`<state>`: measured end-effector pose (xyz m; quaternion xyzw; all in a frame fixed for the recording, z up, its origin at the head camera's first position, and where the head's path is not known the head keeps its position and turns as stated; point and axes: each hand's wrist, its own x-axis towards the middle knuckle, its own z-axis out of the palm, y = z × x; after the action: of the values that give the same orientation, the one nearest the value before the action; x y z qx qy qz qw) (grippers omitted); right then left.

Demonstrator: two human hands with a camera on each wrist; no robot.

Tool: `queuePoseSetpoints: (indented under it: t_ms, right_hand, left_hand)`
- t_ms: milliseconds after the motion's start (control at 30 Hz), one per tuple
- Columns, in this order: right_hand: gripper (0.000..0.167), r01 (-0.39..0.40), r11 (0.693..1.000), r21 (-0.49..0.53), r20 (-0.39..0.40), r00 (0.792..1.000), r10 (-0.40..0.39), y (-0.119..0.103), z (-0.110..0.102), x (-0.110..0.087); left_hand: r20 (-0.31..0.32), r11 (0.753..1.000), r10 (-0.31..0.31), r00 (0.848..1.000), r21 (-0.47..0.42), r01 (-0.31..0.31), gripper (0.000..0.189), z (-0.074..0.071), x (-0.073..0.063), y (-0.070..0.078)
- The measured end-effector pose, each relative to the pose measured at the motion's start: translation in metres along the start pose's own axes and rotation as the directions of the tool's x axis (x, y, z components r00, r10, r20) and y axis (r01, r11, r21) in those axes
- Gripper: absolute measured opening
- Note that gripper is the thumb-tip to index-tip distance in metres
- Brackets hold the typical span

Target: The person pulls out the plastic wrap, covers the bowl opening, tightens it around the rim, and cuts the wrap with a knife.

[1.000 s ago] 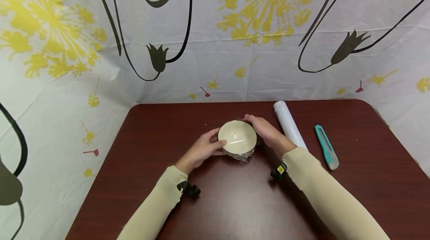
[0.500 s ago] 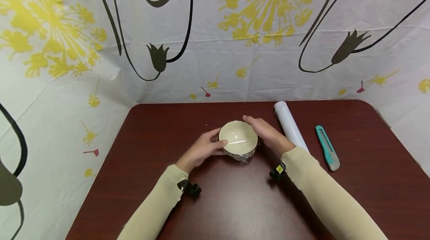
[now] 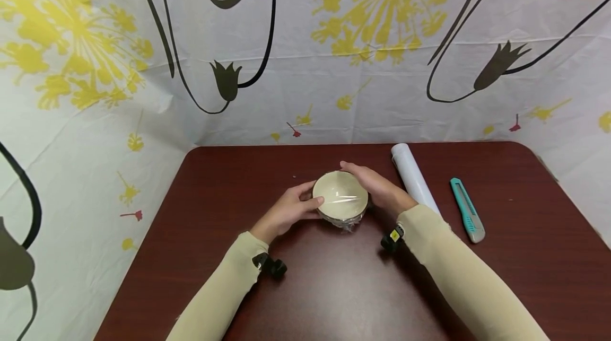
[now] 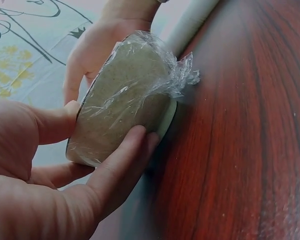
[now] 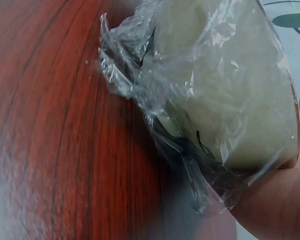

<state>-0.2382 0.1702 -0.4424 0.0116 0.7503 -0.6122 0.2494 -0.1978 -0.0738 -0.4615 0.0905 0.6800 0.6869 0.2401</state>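
Both hands hold a cream bowl point(image 3: 340, 192) with clear plastic wrap stretched over its mouth. Bunched wrap point(image 4: 182, 75) hangs around its foot. The left hand point(image 3: 289, 207) grips the near left side, thumb at the rim, fingers spread under the wall in the left wrist view. Against the far right side lies the right hand point(image 3: 377, 184), its fingers reaching along behind the rim. In the right wrist view, part of the right hand point(image 5: 277, 202) touches the wrapped wall. Most of its fingers are hidden, and I cannot tell whether the bowl's foot touches the table.
On the dark red-brown table point(image 3: 229, 171), a white roll point(image 3: 414, 176) lies beside the right forearm. Farther right is a teal utility knife point(image 3: 468, 211), its blade not visible. A patterned sheet point(image 3: 296, 65) hangs along the back and left.
The right fingertips have slid slightly left along the bowl's far rim. The bowl and left hand show only a slight rightward shift in view; the streaks on the wrap look different.
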Motion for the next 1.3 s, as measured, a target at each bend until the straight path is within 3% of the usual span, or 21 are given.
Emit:
queuePoseSetpoints:
  t_ms: [200,333,467,567,633,833,1033,1300]
  right_hand:
    - [0.080,-0.030,0.997,0.071,0.001,1.000,0.030,0.002,-0.001,0.000]
    - [0.077,-0.003,0.998,0.070,0.022,1.000,0.002,0.005,-0.005,-0.001]
    - [0.072,0.075,0.993,-0.088,-0.050,0.996,-0.079,0.005,-0.011,-0.015]
    - [0.068,0.069,0.968,-0.240,-0.160,0.981,-0.110,0.004,-0.016,-0.036]
    - [0.065,0.046,0.959,-0.281,-0.203,0.974,-0.106,0.006,-0.018,-0.053]
    - [0.068,0.057,0.985,-0.166,-0.145,0.986,-0.081,0.010,-0.009,-0.084]
    - [0.078,0.059,0.998,0.010,-0.126,0.990,-0.057,0.003,0.013,-0.079]
    - [0.085,0.018,1.000,-0.010,-0.128,0.992,-0.019,-0.003,0.022,-0.074]
  left_hand:
    - [0.002,1.000,-0.019,1.000,-0.006,0.019,0.063,0.001,0.001,0.003]
    - [0.001,1.000,-0.028,1.000,-0.011,0.028,0.065,0.001,0.001,0.000]
    - [0.005,0.999,-0.026,1.000,-0.020,0.026,0.066,0.001,-0.001,-0.002]
    - [0.000,1.000,-0.018,1.000,-0.020,0.018,0.066,0.001,-0.002,-0.001]
    - [-0.003,1.000,-0.012,1.000,-0.018,0.012,0.065,0.001,-0.003,0.000]
    - [-0.006,1.000,-0.003,1.000,-0.013,0.003,0.065,0.000,-0.003,0.002]
    - [-0.002,1.000,-0.006,1.000,-0.029,0.005,0.064,0.000,-0.004,0.001]
    - [0.003,0.999,-0.002,1.000,-0.033,0.002,0.063,0.003,-0.002,0.003]
